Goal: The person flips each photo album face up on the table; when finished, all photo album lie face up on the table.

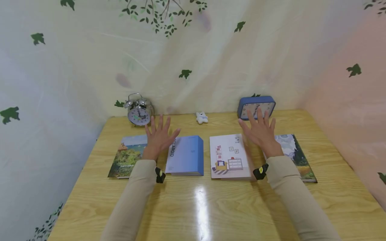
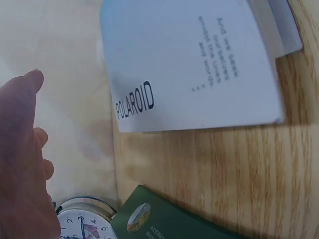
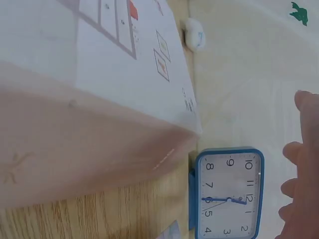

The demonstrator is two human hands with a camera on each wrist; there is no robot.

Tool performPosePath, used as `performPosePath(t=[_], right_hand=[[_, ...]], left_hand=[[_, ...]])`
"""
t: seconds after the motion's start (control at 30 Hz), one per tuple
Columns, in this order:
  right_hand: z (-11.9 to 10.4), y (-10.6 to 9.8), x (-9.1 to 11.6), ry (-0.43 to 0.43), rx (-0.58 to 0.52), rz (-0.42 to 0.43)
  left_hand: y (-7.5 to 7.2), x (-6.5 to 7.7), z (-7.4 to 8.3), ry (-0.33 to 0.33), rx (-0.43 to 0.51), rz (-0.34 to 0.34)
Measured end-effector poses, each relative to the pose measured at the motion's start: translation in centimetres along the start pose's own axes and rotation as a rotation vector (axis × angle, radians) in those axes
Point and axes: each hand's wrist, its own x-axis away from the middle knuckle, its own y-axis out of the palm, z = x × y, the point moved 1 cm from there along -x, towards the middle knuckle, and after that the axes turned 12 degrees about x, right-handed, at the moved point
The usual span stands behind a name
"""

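My left hand (image 1: 158, 139) is held over the table with its fingers spread, holding nothing. It overlaps a landscape-covered book (image 1: 128, 159) and the edge of a blue book (image 1: 187, 157) marked POLAROID. My right hand (image 1: 261, 135) is spread the same way, also holding nothing. Its fingertips overlap the face of a blue rectangular clock (image 1: 257, 99) in the head view. Below that hand lie a white book (image 1: 224, 145) with drawn furniture and another landscape-covered book (image 1: 303, 164), partly hidden by the sleeve. In the right wrist view, the white book shows a thick pinkish side.
At the back left stands a silver twin-bell alarm clock (image 1: 139, 115). A small white bear figure (image 1: 201, 117) sits between the clocks. Fabric printed with leaves (image 1: 185, 73) hangs behind the wooden table (image 1: 181, 204) and along both sides. Each wrist carries a small black device (image 1: 260, 171).
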Motion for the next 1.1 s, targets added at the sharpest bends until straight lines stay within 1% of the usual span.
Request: performPosePath(t=[0.13,0.23,0.3,0.37,0.47,0.5,0.57,0.63,0.77,0.97,1.1], right_hand=[[-0.7,-0.1,-0.5,-0.025,-0.046,0.09],[-1.6,-0.1,-0.9,-0.081,-0.135,0.173],[-2.3,0.0,-1.2,-0.132,-0.193,0.207],[-3.3,0.1,-1.4,-0.183,-0.246,0.24],[-5.0,0.3,-1.6,-0.232,-0.302,0.253],[-5.6,0.4,-1.6,-0.246,-0.325,0.26],[-7.1,0.5,-1.7,-0.266,-0.357,0.269],[-8.6,0.8,-1.9,-0.292,-0.389,0.274],[-11.9,1.4,-2.1,-0.339,-0.442,0.249],[-17.1,2.9,-1.6,-0.378,-0.496,0.171],[-20.6,4.2,-0.7,-0.409,-0.515,0.124]], left_hand=[[-0.4,-0.1,0.1,-0.002,0.037,0.026],[-0.8,-0.2,0.0,0.004,0.081,0.064],[-1.2,-0.2,-0.2,0.033,0.123,0.099],[-1.6,-0.1,-0.5,0.088,0.195,0.143],[-2.5,0.5,-1.1,0.167,0.342,0.196],[-2.8,0.6,-1.5,0.185,0.383,0.21],[-3.5,1.0,-2.3,0.197,0.447,0.228],[-4.4,1.4,-3.1,0.18,0.485,0.239],[-6.3,2.3,-4.9,0.13,0.503,0.246],[-8.7,3.9,-8.0,0.046,0.498,0.221],[-9.6,5.1,-9.8,0.003,0.499,0.193]])
